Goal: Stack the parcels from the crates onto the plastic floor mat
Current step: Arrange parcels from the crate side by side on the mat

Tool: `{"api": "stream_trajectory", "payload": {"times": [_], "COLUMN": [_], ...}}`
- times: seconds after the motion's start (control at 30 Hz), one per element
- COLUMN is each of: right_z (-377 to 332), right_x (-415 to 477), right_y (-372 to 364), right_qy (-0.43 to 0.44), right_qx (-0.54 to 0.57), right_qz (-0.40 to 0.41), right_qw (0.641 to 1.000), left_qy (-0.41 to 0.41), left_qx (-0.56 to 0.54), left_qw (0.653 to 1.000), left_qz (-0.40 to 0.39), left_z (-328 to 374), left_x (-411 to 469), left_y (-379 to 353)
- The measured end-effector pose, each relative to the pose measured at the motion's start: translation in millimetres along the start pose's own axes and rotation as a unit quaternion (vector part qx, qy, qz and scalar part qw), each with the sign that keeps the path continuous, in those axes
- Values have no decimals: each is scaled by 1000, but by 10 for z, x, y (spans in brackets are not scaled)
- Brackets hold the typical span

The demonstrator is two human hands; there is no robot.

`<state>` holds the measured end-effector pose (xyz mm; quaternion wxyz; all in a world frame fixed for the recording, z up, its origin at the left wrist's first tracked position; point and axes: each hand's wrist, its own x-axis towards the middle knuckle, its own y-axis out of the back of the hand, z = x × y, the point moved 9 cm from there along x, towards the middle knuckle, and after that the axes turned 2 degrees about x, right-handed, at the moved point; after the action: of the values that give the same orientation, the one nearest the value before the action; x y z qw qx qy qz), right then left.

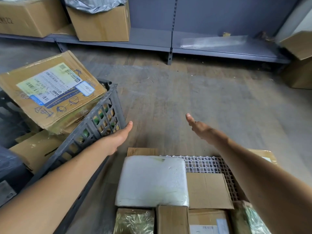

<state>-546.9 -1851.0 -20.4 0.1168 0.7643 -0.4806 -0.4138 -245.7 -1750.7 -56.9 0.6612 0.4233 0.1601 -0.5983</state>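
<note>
Left hand [118,137] against grey plastic crate [99,120], fingers hidden, grip unclear | right hand [200,127] straight-fingered, empty, beyond white grid mat [202,163]

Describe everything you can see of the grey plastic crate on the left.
The crate is dark grey moulded plastic with lattice walls of square openings. It stands at the left, beside the floor mat. Cardboard parcels fill it; green and yellow show through the openings. A labelled cardboard box lies slanted over its rim. The left hand touches one corner, with only the thumb showing.
</note>
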Motion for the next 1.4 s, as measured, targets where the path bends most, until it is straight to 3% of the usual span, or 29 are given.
{"api": "stream_trajectory", "payload": {"times": [0.1,0.23,0.37,0.53,0.77,0.97,1.2,1.4], "right_z": [6,-394,-1021,-1714,-2457,-3162,-3586,-3814], "right_x": [-154,-366,-638,-961,-1485,-1746,-1820,-1761], "right_y": [213,286,115,-127,-457,-1092,-2076,-2354], "right_qy": [5,75,126,157,236,326,379,397], "right_qx": [4,-7,-110,-248,-312,-323,-347,-411], "right_qz": [23,46,59,100,119,91,20,74], "right_qw": [1000,996,984,951,913,884,858,817], "left_qy": [-29,-173,-278,-306,-287,-254,-162,-114], "left_qx": [51,84,214,313,363,343,305,294], "left_qw": [998,980,927,874,841,838,868,893], "left_qz": [18,51,135,210,280,341,356,322], "left_z": [300,984,1392,1399,1165,663,-280,-823], "left_x": [-261,-749,-1255,-1674,-2153,-2420,-2268,-1794], "left_y": [-22,65,301,609,1306,2236,2984,3143]}}
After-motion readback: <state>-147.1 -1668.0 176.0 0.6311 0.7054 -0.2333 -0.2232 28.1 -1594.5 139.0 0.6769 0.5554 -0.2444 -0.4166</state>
